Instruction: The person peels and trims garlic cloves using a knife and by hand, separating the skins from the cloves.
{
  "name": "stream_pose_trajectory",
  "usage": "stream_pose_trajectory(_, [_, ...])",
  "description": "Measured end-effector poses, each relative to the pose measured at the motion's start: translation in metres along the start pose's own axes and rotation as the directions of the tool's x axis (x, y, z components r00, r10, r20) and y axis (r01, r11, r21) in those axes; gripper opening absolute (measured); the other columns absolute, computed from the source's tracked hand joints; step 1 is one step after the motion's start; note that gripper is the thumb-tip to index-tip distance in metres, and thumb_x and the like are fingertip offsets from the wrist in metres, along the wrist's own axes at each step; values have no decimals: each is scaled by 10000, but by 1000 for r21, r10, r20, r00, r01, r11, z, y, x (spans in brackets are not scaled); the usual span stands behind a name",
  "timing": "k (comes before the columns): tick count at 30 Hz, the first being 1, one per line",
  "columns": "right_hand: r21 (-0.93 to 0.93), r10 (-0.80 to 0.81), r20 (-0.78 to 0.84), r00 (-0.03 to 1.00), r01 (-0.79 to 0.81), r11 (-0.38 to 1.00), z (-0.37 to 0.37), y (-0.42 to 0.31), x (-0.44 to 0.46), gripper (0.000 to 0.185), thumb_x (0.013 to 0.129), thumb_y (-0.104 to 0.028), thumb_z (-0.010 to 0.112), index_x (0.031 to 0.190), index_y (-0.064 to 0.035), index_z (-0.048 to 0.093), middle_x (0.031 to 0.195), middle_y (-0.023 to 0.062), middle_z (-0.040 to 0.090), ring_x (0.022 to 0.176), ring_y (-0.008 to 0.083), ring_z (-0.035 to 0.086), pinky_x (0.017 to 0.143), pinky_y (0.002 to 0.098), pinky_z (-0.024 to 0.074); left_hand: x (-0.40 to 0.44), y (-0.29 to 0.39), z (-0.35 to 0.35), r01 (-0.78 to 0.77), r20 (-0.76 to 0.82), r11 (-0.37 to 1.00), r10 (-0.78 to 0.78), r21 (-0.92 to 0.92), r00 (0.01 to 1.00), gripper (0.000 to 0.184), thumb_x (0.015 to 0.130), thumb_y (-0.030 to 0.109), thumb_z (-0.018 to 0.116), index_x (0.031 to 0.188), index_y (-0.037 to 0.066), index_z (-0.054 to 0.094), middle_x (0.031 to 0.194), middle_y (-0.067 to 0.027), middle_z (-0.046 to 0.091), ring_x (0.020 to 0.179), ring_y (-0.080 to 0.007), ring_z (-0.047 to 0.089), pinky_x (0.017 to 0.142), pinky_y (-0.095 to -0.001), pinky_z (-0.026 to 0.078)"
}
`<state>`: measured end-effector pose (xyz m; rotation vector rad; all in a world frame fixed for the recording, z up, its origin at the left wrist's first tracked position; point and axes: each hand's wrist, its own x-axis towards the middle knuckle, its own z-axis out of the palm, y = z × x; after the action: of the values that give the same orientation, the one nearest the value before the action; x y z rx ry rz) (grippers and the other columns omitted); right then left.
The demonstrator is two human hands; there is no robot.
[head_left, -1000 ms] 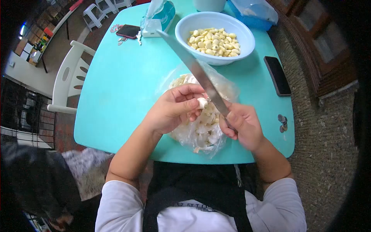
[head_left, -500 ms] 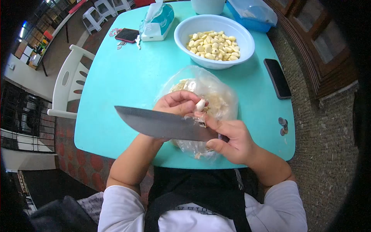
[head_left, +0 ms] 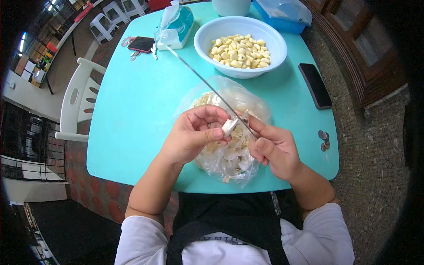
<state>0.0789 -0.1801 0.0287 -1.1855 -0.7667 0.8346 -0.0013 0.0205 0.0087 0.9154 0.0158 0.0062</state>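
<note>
Between the thumb and fingers of my left hand (head_left: 194, 132) is a garlic clove (head_left: 229, 126) with whitish skin on it. My right hand (head_left: 274, 143) grips a large knife (head_left: 207, 84), its blade seen nearly edge-on and pointing up and to the left. The blade's lower part, near the right fingers, is against or very close to the clove; contact is hard to tell. Beneath both hands lies a clear plastic bag (head_left: 254, 104) with garlic skins (head_left: 234, 152) in it. Past the bag, a pale blue basin (head_left: 205, 55) holds many peeled garlic cloves (head_left: 240, 51).
On the turquoise table (head_left: 128, 106) lie a phone (head_left: 315, 86) and coins (head_left: 324, 140) at right. Another phone (head_left: 141, 44) and a tissue pack (head_left: 176, 26) are at far left. A blue container (head_left: 282, 17) stands at the back. A white chair (head_left: 75, 97) is beside the table.
The knife has turned from lying broadside across my left wrist to edge-on, its tip now pointing up-left toward the tissue pack. The clove has shifted slightly down in my left fingers.
</note>
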Motion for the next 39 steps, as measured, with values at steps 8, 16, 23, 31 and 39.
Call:
stream_pose_trajectory(8, [-1,-91,-173,981,92,996,-12,-7,9,462,954,-302,422,1335,-43,393,598,-34,436,489,30,344,458,166,289,1,-2,-8,23,161,1000,-21,-7,987,337,752,23,671,1045,-37,516,930,-157,597,803,-228,629,629,-287,553])
stream_pose_trajectory(16, [-100,236,46,971,-230,968,-14,-11,6,502,955,-336,412,1339,-18,358,598,-19,434,498,48,390,471,176,332,6,10,-14,-32,-20,999,32,-41,999,311,823,14,582,1125,-2,511,1078,-136,567,911,-222,612,715,-276,534])
stream_pose_trajectory(23, [-217,254,65,965,-235,948,-1,-15,6,519,893,-266,551,1310,-12,374,668,14,515,535,77,470,508,218,382,7,2,-19,-87,-56,996,85,-32,995,320,813,3,596,1122,-11,513,1113,-168,565,946,-217,609,744,-262,538])
stream_pose_trajectory(31, [-544,-6,14,1000,13,839,7,-16,4,683,778,-253,681,1349,-87,344,800,139,638,565,190,602,570,296,474,8,5,-4,-22,-110,995,33,96,993,212,795,26,634,993,-27,580,1053,-147,600,906,-196,617,779,-276,528])
stream_pose_trajectory(39, [-668,-161,87,983,177,723,4,-4,7,728,733,-193,717,1348,-27,364,955,145,638,565,145,572,575,252,462,6,-7,-3,-113,2,985,114,127,993,220,776,154,655,913,25,541,962,-116,610,868,-172,605,781,-301,504])
